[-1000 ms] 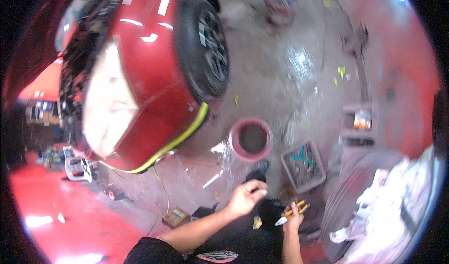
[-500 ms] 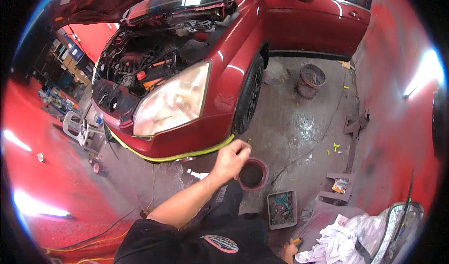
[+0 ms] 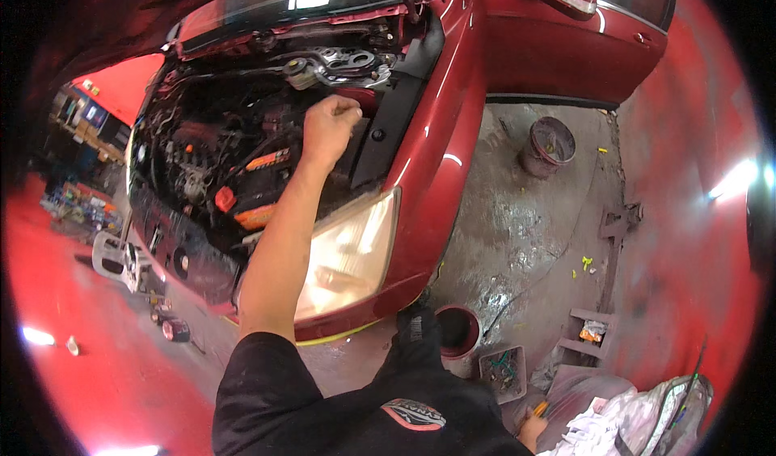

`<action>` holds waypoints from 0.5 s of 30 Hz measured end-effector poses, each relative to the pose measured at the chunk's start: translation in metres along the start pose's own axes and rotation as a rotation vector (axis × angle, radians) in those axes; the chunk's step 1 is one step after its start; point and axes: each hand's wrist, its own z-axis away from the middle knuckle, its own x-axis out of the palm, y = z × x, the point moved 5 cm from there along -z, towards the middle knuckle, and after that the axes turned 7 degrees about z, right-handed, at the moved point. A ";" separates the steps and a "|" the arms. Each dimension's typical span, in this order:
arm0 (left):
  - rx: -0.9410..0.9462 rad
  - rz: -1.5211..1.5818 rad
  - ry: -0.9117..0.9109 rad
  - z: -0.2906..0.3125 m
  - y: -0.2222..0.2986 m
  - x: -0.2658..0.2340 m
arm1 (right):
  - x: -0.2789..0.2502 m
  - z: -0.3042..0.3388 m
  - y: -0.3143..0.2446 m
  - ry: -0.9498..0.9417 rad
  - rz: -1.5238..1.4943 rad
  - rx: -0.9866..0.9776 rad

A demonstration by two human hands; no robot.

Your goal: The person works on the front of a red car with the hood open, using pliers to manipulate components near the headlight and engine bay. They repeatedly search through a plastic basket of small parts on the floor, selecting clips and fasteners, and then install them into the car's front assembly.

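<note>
My left arm stretches over the engine bay [image 3: 218, 124] of a red car with its hood raised. My left hand [image 3: 330, 128] is closed, fingers curled and pressed together, above the bay's side near the black fender-edge trim [image 3: 396, 116]. Anything pinched in it is too small or hidden to make out. Below my forearm is the hazy headlight [image 3: 347, 254]. Low at the right, my right hand [image 3: 530, 432] is wrapped round a yellow-orange handle [image 3: 540, 408]; the rest of that item is hidden. Beside it lies a heap of white rags [image 3: 594, 433].
A dark red bucket [image 3: 458, 331] and a grey bin of odds and ends [image 3: 503, 373] stand by my legs. Another bucket [image 3: 550, 147] sits near the open car door [image 3: 566, 60]. A white plastic chair [image 3: 113, 254] is at the left. The floor [image 3: 501, 238] looks wet.
My left hand has moved up and forward, from in front of the bumper to over the engine bay. My view has shifted closer to the car. The right hand keeps its yellow-orange handle.
</note>
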 end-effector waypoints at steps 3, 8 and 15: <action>0.096 -0.251 0.019 -0.075 -0.031 0.004 | 0.016 0.060 -0.217 0.012 0.113 -0.137; -0.076 -0.623 -0.182 -0.143 -0.068 0.050 | 0.031 0.059 -0.325 -0.032 0.055 -0.137; -0.214 -0.737 -0.203 -0.151 -0.077 0.060 | 0.042 -0.017 -0.314 -0.066 0.228 -0.019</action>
